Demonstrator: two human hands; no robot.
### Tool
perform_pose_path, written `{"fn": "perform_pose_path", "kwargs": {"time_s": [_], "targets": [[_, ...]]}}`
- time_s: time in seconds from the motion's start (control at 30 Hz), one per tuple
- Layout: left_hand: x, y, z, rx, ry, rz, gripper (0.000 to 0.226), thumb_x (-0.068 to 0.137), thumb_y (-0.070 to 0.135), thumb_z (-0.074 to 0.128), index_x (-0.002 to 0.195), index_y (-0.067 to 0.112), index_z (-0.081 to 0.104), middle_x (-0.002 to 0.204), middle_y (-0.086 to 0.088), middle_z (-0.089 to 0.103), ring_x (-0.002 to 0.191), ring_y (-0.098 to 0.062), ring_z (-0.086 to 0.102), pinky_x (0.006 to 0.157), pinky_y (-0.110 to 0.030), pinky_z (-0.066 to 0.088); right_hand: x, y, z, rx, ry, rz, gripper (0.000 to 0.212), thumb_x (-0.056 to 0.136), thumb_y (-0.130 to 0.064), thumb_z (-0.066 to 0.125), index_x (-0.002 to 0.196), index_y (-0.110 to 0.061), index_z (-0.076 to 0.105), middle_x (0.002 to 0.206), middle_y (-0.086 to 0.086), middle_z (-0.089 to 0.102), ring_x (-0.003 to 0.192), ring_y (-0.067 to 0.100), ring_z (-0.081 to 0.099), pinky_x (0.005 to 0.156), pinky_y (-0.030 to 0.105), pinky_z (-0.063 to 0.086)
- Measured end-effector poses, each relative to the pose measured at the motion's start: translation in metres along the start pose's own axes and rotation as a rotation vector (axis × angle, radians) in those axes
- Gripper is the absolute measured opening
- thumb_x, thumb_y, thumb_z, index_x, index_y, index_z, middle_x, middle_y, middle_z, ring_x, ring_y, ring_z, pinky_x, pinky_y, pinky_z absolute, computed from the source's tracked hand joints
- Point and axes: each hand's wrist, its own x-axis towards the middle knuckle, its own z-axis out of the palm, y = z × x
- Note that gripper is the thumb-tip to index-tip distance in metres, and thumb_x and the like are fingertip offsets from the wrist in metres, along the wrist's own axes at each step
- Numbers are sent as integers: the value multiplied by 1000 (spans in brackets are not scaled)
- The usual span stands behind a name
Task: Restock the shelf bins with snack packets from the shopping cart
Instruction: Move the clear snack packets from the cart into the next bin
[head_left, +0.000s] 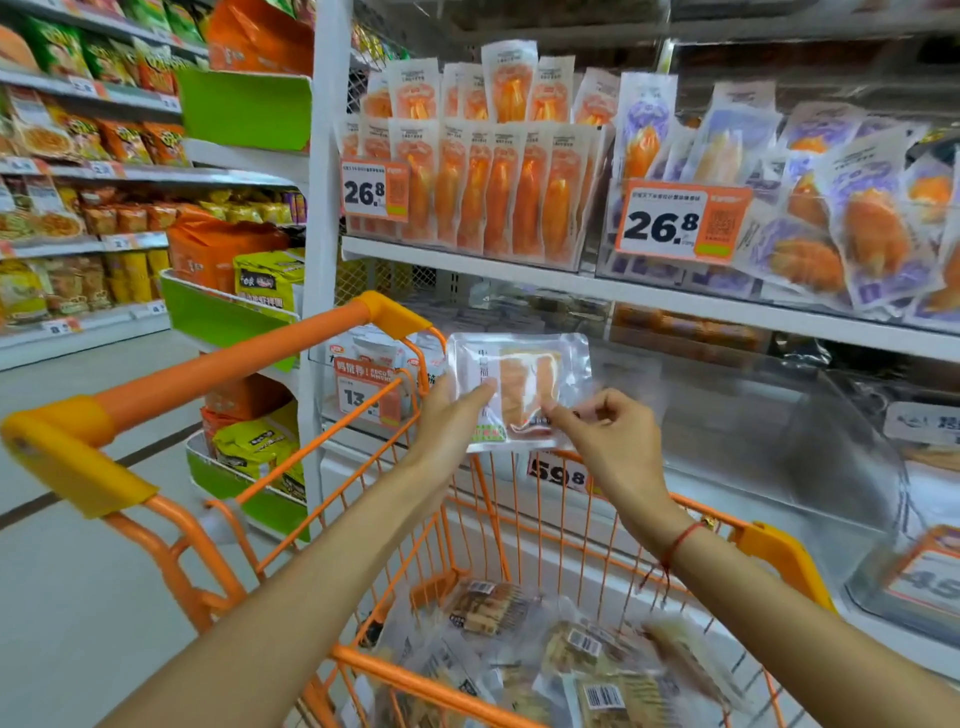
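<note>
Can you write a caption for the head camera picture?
Both hands, left hand and right hand, hold a snack packet above the orange cart.

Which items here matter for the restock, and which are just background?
Job: packet held by left hand and right hand; cart; loose packets in it; clear bin ahead.
Background: chip bags; price tag; green side rack.

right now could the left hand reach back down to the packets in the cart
Probably yes: the left hand holds a packet above the open-topped cart, nothing covering the packets below, though it must let go first.
</note>
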Motion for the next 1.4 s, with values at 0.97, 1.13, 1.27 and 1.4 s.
{"fn": "perform_pose_path", "kwargs": {"time_s": [0.97, 1.13, 1.27, 1.4], "targets": [[-4, 15, -12, -50, 360, 163, 53, 98, 20, 47, 148, 21, 29, 152, 3, 32, 139, -19, 31, 102, -31, 30, -2, 27, -51, -20, -1069, 390, 7, 83, -18, 72, 84, -12, 71, 82, 0, 69, 71, 5, 61, 77, 24, 44], [-9, 15, -13, -12, 355, 108, 56, 100, 21, 44, 151, 20, 21, 157, 3, 22, 143, -21, 23, 111, -36, 24, 10, -2, -82, 62, -642, 218, 24, 84, -15, 67, 105, -3, 71, 88, -1, 73, 77, 12, 65, 67, 14, 50], [-7, 12, -12, -9, 259, 36, 54, 101, 19, 43, 150, 18, 23, 155, 0, 27, 141, -23, 29, 108, -36, 27, -2, -20, -66, -169, -126, -497, 27, 90, -24, 63, 116, -22, 68, 106, -7, 71, 92, 13, 65, 74, 22, 52], [-3, 9, -8, -29, 122, -59, 59, 98, 23, 47, 151, 18, 22, 154, 1, 28, 139, -22, 31, 113, -41, 27, -9, 3, -39, -840, 20, -1194, 50, 73, 5, 62, 115, -23, 68, 108, 5, 68, 90, 25, 53, 73, 36, 36]]}}
